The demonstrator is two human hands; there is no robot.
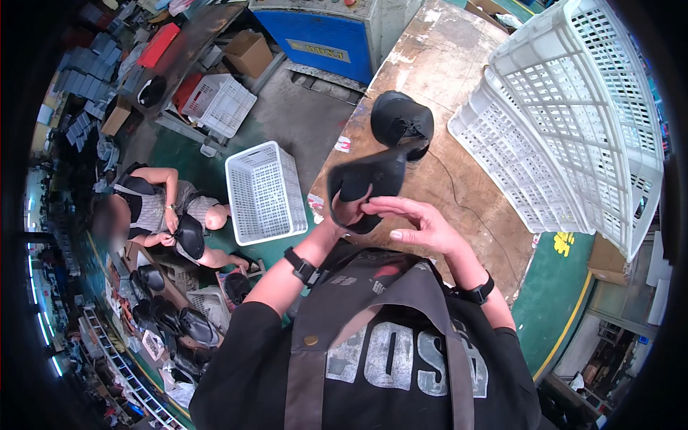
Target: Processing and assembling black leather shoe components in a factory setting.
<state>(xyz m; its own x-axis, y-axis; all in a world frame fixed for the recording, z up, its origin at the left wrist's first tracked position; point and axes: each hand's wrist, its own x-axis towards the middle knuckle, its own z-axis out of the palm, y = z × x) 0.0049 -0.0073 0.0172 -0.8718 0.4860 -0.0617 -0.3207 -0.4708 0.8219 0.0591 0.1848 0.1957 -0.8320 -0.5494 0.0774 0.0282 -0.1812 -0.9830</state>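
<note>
My left hand [348, 211] is wrapped in the folds of a black, soft, leather-like piece [369, 174] and holds it up above the near left part of the worktable; most of the fingers are hidden. A narrow flap of this piece reaches away to the right. My right hand [419, 223] is beside it, fingers stretched out and thumb apart, with the fingertips at the piece's near edge; whether they touch it I cannot tell. Just beyond, a rounded black piece [398, 122] with lace-like strips lies on the worn wooden worktable [459, 186].
Stacked white plastic crates [552, 107] lean at the table's right. A white crate [266, 193] stands on the floor to the left. Beyond it, a seated person [168, 215] handles a black piece near several similar ones. A blue machine [315, 43] stands at the back; a thin cable [459, 197] crosses the table.
</note>
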